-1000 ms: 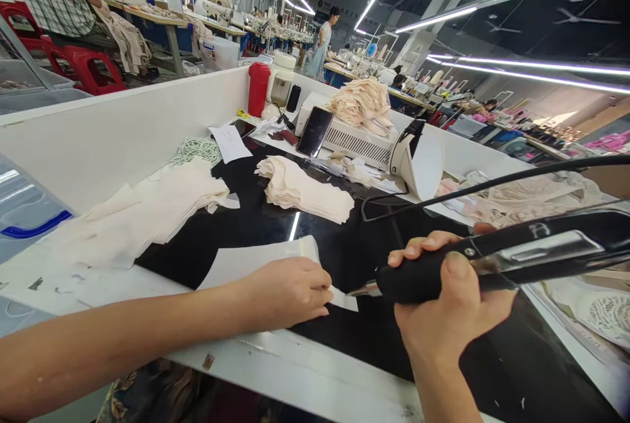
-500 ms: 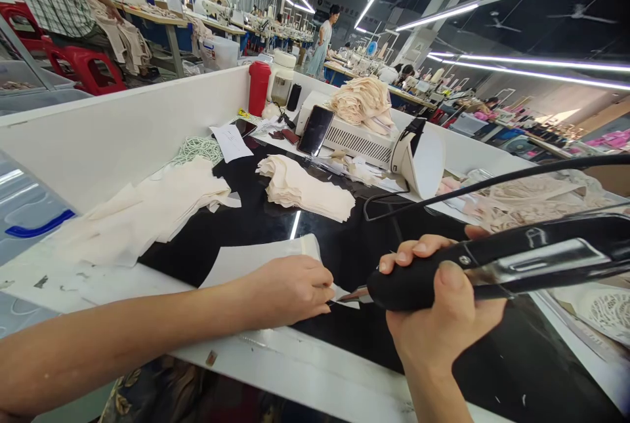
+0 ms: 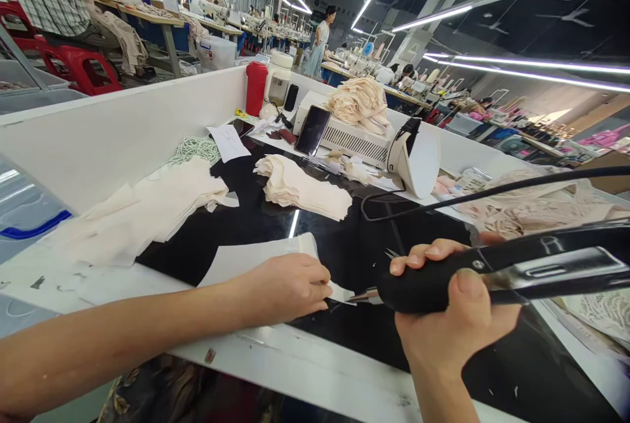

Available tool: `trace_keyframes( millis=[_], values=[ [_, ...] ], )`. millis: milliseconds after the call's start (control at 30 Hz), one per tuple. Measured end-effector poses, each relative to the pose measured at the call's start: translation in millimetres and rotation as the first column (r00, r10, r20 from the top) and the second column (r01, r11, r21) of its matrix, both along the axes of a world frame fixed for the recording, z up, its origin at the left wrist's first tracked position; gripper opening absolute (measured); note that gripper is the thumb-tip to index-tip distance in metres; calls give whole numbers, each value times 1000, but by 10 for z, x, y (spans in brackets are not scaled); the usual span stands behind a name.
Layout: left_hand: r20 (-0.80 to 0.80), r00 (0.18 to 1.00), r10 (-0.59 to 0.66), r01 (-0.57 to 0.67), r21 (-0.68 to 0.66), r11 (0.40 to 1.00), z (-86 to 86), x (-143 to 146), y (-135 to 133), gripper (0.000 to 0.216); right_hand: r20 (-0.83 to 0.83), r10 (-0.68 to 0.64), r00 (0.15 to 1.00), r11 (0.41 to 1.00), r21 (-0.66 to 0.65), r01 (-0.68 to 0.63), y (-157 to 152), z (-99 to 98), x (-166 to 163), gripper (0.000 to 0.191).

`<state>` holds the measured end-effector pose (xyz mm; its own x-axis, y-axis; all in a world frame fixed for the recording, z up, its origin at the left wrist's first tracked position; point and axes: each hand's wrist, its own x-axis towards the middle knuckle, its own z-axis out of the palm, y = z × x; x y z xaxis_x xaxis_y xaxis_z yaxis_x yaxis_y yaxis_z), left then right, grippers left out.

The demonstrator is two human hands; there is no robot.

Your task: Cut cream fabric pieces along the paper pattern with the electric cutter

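My left hand (image 3: 300, 282) is closed at the right end of a white fabric piece (image 3: 246, 259), fingertips pinched at its edge. A pale corner of that piece pokes out to the right of the fingers. My right hand (image 3: 457, 298) wraps round a black corded hand tool (image 3: 433, 279) with a silver strip along its body. The tool's narrow metal tip (image 3: 367, 296) points left and meets the pale corner, close to my left fingertips. Thin metal points (image 3: 392, 254) show beside my right fingers; the rest of that item is hidden.
Cream fabric stacks lie at the left (image 3: 147, 213) and centre (image 3: 300, 187) of the black tabletop (image 3: 354, 239). Behind stand a phone (image 3: 314, 130), a white machine (image 3: 349, 141) and a lamp (image 3: 416, 157). A cable (image 3: 492, 193) crosses the right side. White walls (image 3: 147, 121) edge the bench.
My right hand and the tool have shifted slightly right, and the metal points beside my fingers have come into view. My left hand stays nearly in place on the fabric piece.
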<state>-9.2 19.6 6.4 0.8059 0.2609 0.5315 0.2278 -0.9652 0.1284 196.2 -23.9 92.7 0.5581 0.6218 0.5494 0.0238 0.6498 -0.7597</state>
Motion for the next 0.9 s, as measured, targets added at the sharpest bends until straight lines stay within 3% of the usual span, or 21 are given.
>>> trace_keyframes(
  millis=[300,433,667,900],
  values=[
    [19,1000,-13,13,-7,1000,53,-17,21,15,2,13,1000,1000,5,-13,14,-24,-6,53],
    [57,997,52,-48,-66,997,122,-86,140,28,-2,-16,1000,1000,22,16,78,-57,76,57],
    [-126,979,159,-181,-190,965,184,-232,305,30,15,-46,999,997,68,45,358,-134,264,51],
    [-277,932,232,-308,-273,911,316,-195,152,27,54,10,998,995,99,-16,555,-188,257,47]
  ],
)
